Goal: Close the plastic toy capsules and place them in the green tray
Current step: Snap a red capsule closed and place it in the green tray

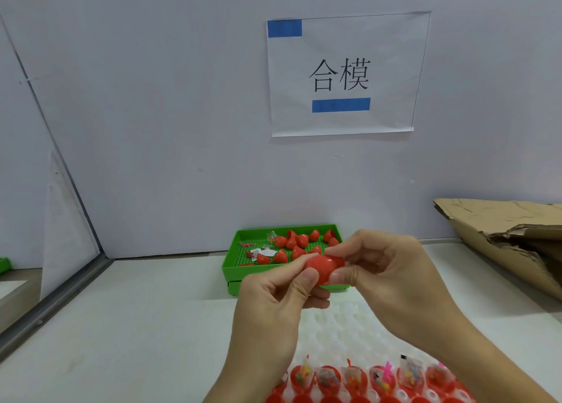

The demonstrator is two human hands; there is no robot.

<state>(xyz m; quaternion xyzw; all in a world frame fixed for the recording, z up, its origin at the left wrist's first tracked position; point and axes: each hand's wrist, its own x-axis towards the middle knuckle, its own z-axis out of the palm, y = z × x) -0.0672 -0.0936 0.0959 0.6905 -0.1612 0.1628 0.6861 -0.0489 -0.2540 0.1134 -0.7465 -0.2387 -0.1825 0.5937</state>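
Capsules [299, 244] fill green tray [231, 266] — fingers [307, 281] pinch another.

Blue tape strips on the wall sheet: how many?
2. One blue strip sits at the top-left corner of the paper sheet; the other blue strip lies below the printed characters, near the sheet's lower middle. None appear hidden.

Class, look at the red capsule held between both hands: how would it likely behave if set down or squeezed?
The red capsule looks rounded and glossy, so it would probably roll and may slip. Fingertips of the left hand and right hand hold it, so it is likely light, thin plastic.
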